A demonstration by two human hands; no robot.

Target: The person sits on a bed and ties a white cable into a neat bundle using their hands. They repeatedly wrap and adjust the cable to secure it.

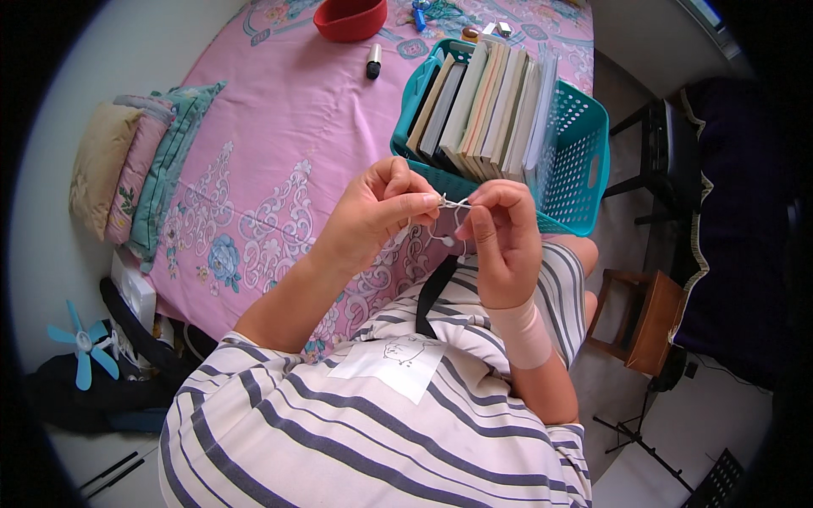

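Observation:
Both hands are raised in front of my striped shirt [288, 406], close together above the near side of the pink bedspread. Between them runs a thin white cord [456, 204], drawn into a short tangle or knot. My left hand [377, 207] pinches it with thumb and forefinger, the other fingers curled in. My right hand [508, 241] grips the cord's other side between its fingertips. Loops of cord dangle below, with a small pale knob [447, 241] among them. Whether it is an earphone cable, I cannot make out. A light band wraps my right wrist.
Just beyond my hands stands a teal basket [594, 169] with upright books [478, 106]. A red bowl-shaped basket [351, 19] and a small black-and-white bottle [373, 62] lie farther back on the bedspread [279, 110]. Pillows [161, 152] are left; a wooden stool [648, 322] is right.

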